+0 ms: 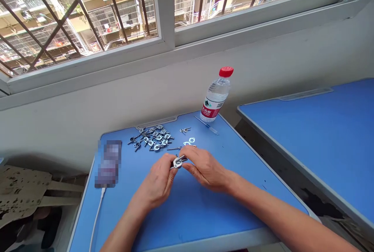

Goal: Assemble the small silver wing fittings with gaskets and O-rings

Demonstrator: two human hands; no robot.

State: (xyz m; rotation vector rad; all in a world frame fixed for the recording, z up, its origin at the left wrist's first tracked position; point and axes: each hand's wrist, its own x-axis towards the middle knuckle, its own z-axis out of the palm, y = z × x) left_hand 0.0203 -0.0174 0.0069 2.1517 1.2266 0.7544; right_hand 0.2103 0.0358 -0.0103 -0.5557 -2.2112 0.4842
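Left hand: left hand at the near-centre of the desk, fingers pressed together on one side of the fitting.

Right hand: right hand opposite, thumb and fingers closed on the other side of the fitting.

Held part: small metal fitting, pinched between both hands above the desk, just clear of the surface. Its exact form is partly hidden by the fingers and appears to include a flat eyelet plate.

Progress: one fitting is in hand. Most parts lie loose in the pile; no separate group of finished pieces is visible.

Loose parts: thin pin just ahead of the hands; two flat rings beyond it; two small pieces beside the pile.

Pile: heap of metal parts on the blue desk.

Left edge: pixelated oblong object with white cable.

Far edge: clear tube; red-capped water bottle.

Right: second blue desk.
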